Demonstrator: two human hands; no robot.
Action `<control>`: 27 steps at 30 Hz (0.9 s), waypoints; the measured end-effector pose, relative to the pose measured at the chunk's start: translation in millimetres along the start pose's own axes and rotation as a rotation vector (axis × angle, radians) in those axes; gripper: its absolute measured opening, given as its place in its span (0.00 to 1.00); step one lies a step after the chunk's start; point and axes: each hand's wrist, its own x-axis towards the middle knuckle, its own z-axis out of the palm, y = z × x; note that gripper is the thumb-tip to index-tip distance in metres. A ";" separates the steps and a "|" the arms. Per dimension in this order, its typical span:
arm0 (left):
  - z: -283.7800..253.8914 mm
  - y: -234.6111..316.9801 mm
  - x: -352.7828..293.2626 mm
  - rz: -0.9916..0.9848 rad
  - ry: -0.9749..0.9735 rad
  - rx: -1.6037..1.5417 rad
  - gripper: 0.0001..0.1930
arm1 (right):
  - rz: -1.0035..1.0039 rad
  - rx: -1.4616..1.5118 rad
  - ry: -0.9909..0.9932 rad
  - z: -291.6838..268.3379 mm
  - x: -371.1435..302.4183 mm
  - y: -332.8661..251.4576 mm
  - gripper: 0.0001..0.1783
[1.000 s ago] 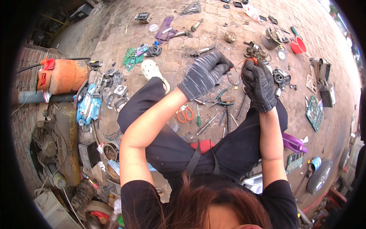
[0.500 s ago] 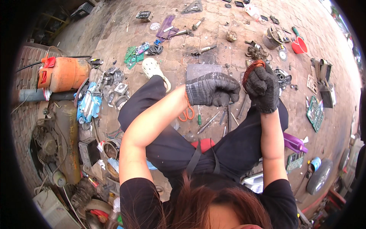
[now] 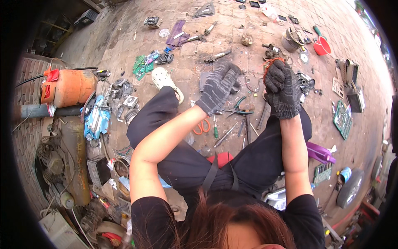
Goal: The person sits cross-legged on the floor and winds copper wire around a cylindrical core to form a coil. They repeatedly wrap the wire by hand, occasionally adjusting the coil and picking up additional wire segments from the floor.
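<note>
My right hand (image 3: pixel 282 89), in a dark grey knit glove, is closed around a bundle of thin copper-coloured wire (image 3: pixel 273 63). Loops of the wire stick out above the fist; the rest is hidden by the fingers. My left hand (image 3: pixel 220 88), gloved alike, hovers over a flat grey plate (image 3: pixel 204 78) with its fingers stretched out, and no held thing shows in it. Below the hands lie teal-handled pliers (image 3: pixel 239 104), a hammer (image 3: pixel 248 124), orange-handled scissors (image 3: pixel 202 127) and a green-handled screwdriver (image 3: pixel 216 132).
An orange gas cylinder (image 3: pixel 72 88) stands at the left beside metal scrap. Green circuit boards (image 3: pixel 143 66) lie beyond my left foot. Far right are a grey bucket (image 3: pixel 292 40) and a red scoop (image 3: pixel 322 46). A small tyre (image 3: pixel 350 191) lies at the right.
My left hand has moved left and away from the right hand, its curled fingers now stretched out. The pliers have come into sight. My right hand keeps hold of the wire.
</note>
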 end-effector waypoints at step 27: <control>-7.8 4.7 -1.9 -0.291 -0.460 -0.845 0.10 | -0.082 -0.523 0.114 42.9 -20.1 1.9 0.06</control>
